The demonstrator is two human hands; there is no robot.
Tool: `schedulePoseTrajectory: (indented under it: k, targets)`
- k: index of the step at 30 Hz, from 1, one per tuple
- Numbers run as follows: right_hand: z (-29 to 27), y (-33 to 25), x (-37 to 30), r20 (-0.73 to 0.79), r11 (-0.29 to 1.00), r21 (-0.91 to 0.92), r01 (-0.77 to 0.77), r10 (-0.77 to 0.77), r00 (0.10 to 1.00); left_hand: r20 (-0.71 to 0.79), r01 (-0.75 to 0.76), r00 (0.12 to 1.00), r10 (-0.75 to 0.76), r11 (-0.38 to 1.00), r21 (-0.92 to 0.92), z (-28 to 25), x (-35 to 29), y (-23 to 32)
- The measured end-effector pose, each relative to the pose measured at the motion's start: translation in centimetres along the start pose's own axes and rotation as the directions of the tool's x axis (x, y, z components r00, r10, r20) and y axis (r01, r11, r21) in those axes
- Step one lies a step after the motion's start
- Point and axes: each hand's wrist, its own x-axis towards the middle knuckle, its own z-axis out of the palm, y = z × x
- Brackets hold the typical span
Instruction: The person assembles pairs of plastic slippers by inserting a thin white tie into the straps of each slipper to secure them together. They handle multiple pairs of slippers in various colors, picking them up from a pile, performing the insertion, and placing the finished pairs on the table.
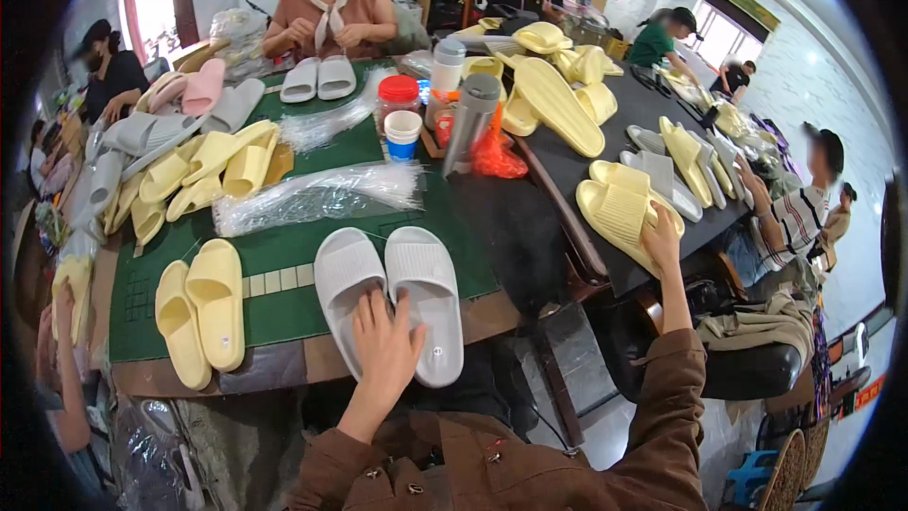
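Note:
A pair of grey slide slippers (423, 260) lies side by side at the near edge of the green-topped table. My left hand (386, 341) rests on their insoles where the two meet, fingers apart, thumb over the right slipper. Out to the right, my right hand (661, 238) grips a pair of yellow slippers (615, 203) by the near side, over the dark table; its fingertips are partly hidden. Left of the grey pair sits another yellow pair (216, 298). Beyond the grey pair lies a bundle of thin clear plastic strands (322, 199).
Yellow slippers (213, 156) and grey slippers (142, 132) pile up at the left. More yellow slippers (553, 99) heap on the dark table (624, 270). A steel flask (471, 123), a paper cup (403, 137) and a red-lidded jar (397, 95) stand mid-table. Several people sit around.

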Motion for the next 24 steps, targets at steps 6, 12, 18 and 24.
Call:
schedulePoseTrajectory:
  k: [6, 12, 18, 24]
  targets:
    - [1.4, -3.6, 1.4, -0.109, 0.995, -0.094, 0.022, -0.033, 0.994, -0.084, 0.065, 0.995, -0.058, 0.994, 0.088, -1.6, -1.3, -4.8]
    - [0.7, -2.9, 1.7, 0.031, 0.994, -0.109, -0.007, 0.01, 0.999, -0.056, 0.211, 0.977, -0.205, 0.966, 0.151, -6.4, -1.6, -13.8]
    - [-0.1, -3.6, 0.4, 0.106, 0.997, -0.008, 0.072, -0.071, 0.992, -0.137, 0.366, 0.93, -0.341, 0.892, 0.267, -9.8, -4.3, -20.8]
    - [-1.0, -5.7, -2.1, 0.296, 0.985, 0.166, -0.043, -0.008, 0.955, -0.224, 0.58, 0.811, -0.54, 0.693, 0.429, -12.9, -6.2, -28.4]
